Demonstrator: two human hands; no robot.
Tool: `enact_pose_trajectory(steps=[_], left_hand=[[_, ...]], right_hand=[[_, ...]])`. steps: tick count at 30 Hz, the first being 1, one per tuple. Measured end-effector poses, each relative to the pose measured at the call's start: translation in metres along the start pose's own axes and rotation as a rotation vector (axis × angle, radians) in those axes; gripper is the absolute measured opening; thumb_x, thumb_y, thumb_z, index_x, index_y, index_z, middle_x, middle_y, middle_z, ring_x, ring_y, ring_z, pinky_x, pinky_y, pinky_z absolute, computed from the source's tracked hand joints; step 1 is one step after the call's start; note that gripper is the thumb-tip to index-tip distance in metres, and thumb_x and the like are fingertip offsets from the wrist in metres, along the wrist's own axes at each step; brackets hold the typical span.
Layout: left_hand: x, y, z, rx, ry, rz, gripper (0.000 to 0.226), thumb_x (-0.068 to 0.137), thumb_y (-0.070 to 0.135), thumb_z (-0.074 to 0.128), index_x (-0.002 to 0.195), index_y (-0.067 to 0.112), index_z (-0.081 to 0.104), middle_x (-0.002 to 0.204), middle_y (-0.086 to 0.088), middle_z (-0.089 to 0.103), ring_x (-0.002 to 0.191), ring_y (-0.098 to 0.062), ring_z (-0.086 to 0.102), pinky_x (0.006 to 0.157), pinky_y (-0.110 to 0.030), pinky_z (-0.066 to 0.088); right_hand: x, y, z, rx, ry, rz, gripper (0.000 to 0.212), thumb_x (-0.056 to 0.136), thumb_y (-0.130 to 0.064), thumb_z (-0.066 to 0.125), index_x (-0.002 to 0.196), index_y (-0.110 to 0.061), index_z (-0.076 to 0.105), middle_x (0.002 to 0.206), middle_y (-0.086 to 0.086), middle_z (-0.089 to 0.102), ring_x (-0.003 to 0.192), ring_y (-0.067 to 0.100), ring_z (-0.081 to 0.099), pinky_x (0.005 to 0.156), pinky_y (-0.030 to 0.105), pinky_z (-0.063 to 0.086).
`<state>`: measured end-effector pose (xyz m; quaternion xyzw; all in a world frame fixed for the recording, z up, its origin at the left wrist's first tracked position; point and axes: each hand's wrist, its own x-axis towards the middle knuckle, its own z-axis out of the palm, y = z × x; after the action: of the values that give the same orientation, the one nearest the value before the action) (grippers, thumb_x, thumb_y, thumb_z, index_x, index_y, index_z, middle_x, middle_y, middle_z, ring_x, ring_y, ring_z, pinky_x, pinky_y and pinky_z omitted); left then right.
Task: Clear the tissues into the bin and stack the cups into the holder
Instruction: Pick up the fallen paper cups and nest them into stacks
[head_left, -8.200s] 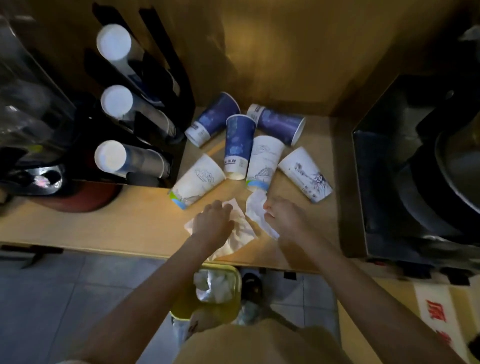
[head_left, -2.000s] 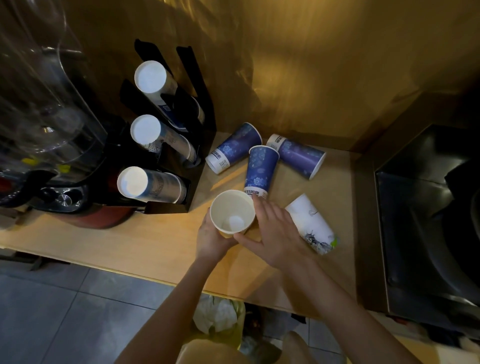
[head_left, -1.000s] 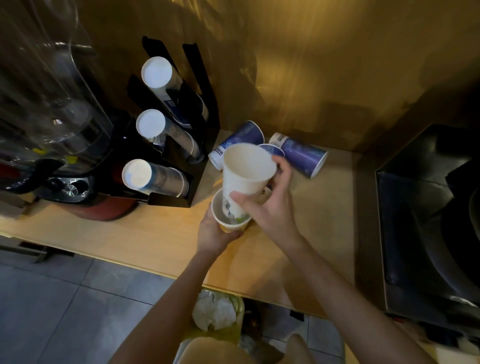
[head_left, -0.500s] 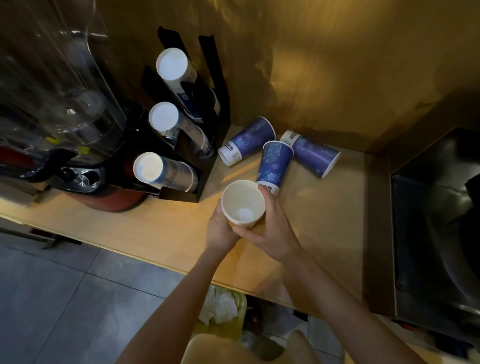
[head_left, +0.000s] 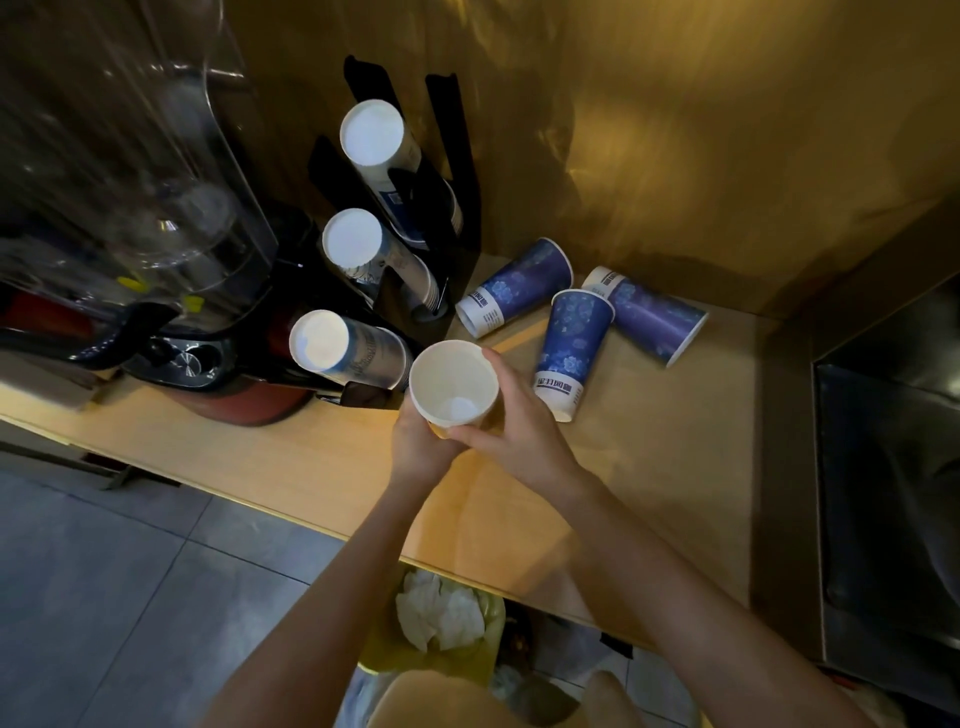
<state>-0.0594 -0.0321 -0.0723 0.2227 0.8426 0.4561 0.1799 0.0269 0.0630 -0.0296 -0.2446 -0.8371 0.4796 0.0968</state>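
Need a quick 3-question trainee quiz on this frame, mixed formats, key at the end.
1. True or false: tissues lie on the counter.
2. How many blue cups lie loose on the counter? A) two B) three C) five
3. Fill in: both hands hold a white cup stack with its open end facing ____.

Key:
1. False. The tissues are in the bin under the counter edge.
2. B: left blue cup, middle blue cup, right blue cup.
3. Up, toward the camera; left hand and right hand each keep a grip on it beside the cup holder.
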Motion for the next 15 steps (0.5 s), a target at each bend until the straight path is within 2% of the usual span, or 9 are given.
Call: enact_pose_trajectory(steps=[2,4,8,11,13,15], left_hand=[[0.000,-0.005,0.003,-0.035,0.003,-0.055,0.077,0.067,0.012,0.078,0.133,0.006,0.037,0.130,-0.014,0.053,0.119,-0.028,0.050,0.088,-0.028,0.040],[-0.001,-0.009,0.007,-0.076,0.001,-0.100,0.076,0.069,0.010,0.076,0.134,0.007,0.036,0.131,-0.014,0.053,0.119,-0.027,0.050,0.088,-0.027,0.039],[-0.010,-0.007,0.012,-0.127,0.007,-0.215,0.090,0.067,0.013,0.079,0.139,0.009,0.024,0.140,-0.014,0.045,0.127,-0.030,0.043,0.097,-0.033,0.038],[-0.027,-0.004,0.019,-0.180,0.019,-0.412,0.101,0.062,0.022,0.083,0.139,0.005,0.021,0.141,-0.018,0.040,0.126,-0.031,0.043,0.102,-0.044,0.041],[-0.041,-0.003,0.028,-0.092,0.034,-0.480,0.083,0.064,0.028,0.081,0.130,0.001,0.037,0.128,-0.020,0.053,0.112,-0.030,0.054,0.092,-0.041,0.046],[-0.051,0.003,0.039,-0.005,0.027,-0.416,0.056,0.068,0.031,0.077,0.111,0.003,0.054,0.104,-0.015,0.065,0.096,-0.029,0.062,0.081,-0.035,0.047]], right_hand=[[0.002,0.000,0.002,-0.020,-0.016,-0.003,0.089,0.075,-0.032,0.073,0.144,-0.028,0.017,0.147,-0.003,0.035,0.134,0.012,0.032,0.106,0.033,0.037],[0.002,-0.001,0.002,-0.007,-0.027,-0.003,0.090,0.076,-0.032,0.072,0.144,-0.029,0.014,0.148,-0.002,0.033,0.136,0.013,0.031,0.109,0.037,0.038],[0.001,0.002,-0.012,-0.012,-0.081,-0.003,0.093,0.076,-0.029,0.072,0.146,-0.028,0.011,0.153,-0.001,0.027,0.139,0.013,0.024,0.112,0.036,0.030],[0.004,0.015,-0.037,-0.100,-0.008,0.049,0.080,0.079,-0.022,0.069,0.144,-0.019,0.022,0.150,0.004,0.032,0.138,0.018,0.029,0.110,0.032,0.027],[0.007,0.030,-0.056,-0.121,0.098,0.098,0.067,0.080,-0.016,0.066,0.138,-0.012,0.034,0.142,0.010,0.041,0.131,0.024,0.039,0.107,0.030,0.031],[0.010,0.045,-0.074,-0.118,0.172,0.165,0.059,0.081,-0.012,0.064,0.134,-0.011,0.040,0.137,0.012,0.045,0.126,0.024,0.043,0.101,0.023,0.030]])
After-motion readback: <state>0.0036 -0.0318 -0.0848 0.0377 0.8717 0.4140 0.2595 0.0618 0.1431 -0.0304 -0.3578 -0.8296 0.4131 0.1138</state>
